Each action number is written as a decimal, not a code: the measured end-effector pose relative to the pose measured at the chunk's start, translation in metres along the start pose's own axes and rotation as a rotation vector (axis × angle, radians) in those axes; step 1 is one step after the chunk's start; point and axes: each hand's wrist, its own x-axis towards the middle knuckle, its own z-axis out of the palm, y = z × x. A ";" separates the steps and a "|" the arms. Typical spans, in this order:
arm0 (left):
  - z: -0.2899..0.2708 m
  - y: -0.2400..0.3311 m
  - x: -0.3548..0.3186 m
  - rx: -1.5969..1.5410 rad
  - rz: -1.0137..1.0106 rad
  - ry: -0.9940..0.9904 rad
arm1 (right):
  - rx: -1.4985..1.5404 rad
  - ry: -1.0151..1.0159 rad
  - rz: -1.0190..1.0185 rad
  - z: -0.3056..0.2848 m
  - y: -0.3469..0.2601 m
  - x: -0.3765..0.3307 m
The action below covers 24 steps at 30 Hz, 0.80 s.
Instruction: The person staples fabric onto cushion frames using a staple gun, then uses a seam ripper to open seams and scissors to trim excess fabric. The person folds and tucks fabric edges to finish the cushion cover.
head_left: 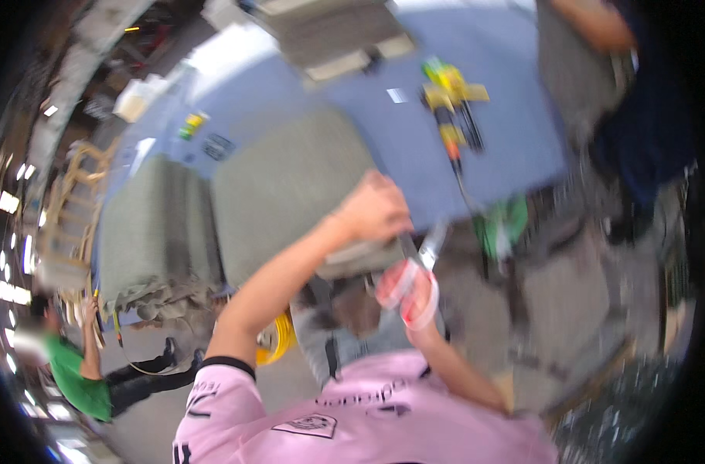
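My right hand (420, 300) is closed on a pair of scissors (432, 246) with red and white loops. The blades point up and stand apart, blurred by motion. My left hand (374, 207) is a closed fist just above them, at the near right corner of a grey-green upholstered cushion (287, 182). What lies inside that fist is hidden. The cushion rests on a blue-covered table (492, 155), along its near edge. A second grey-green cushion (155, 228) is to its left, with loose, ragged fabric hanging at the front.
Yellow and black hand tools (449, 100) with a hose lie on the table's right part. Another grey cushion (337, 39) sits at the far side. A yellow roll (279, 340) is below the table. People stand at the far left, in a green shirt (78, 375), and upper right.
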 end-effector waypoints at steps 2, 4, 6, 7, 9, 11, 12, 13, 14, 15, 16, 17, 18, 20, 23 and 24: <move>0.024 -0.022 0.006 -0.001 -0.035 -0.163 | -0.024 0.072 -0.070 -0.023 -0.019 -0.002; 0.048 -0.034 0.028 -0.016 -0.023 -0.252 | -0.032 0.198 -0.290 -0.031 -0.053 -0.014; -0.007 -0.033 0.043 0.007 -0.031 -0.139 | -0.203 0.293 -0.422 -0.037 -0.088 -0.030; -0.033 -0.033 0.049 -0.009 -0.040 -0.052 | -0.121 0.188 -0.431 -0.067 -0.089 -0.027; -0.116 -0.029 0.058 0.012 -0.162 0.159 | -0.191 0.188 -0.526 -0.077 -0.114 -0.027; -0.210 -0.024 0.050 0.027 -0.112 0.498 | -0.311 0.214 -0.531 -0.077 -0.132 -0.021; -0.257 -0.016 0.044 0.160 -0.156 0.592 | -0.375 0.154 -0.544 -0.096 -0.135 -0.014; -0.298 -0.002 0.033 0.208 -0.155 0.793 | -0.403 0.116 -0.508 -0.099 -0.142 -0.010; -0.336 0.020 0.020 0.260 -0.227 0.938 | -0.432 0.105 -0.533 -0.094 -0.150 -0.002; -0.357 0.035 0.010 0.222 -0.234 1.146 | -0.470 0.102 -0.559 -0.089 -0.158 0.005; -0.377 0.052 -0.005 0.264 -0.257 1.302 | -0.591 0.067 -0.586 -0.082 -0.168 0.017; -0.382 0.063 -0.023 0.310 -0.290 1.335 | -0.624 0.050 -0.607 -0.068 -0.181 0.028; -0.380 0.074 -0.044 0.347 -0.338 1.371 | -0.599 0.028 -0.607 -0.052 -0.193 0.035; -0.344 0.080 -0.076 0.483 -0.477 1.396 | -0.720 -0.043 -0.642 -0.015 -0.228 0.044; -0.265 0.100 -0.123 0.324 -0.813 1.421 | -1.034 -0.267 -0.714 0.048 -0.267 0.057; -0.251 0.107 -0.139 0.051 -0.936 1.421 | -1.135 -0.338 -0.756 0.061 -0.275 0.063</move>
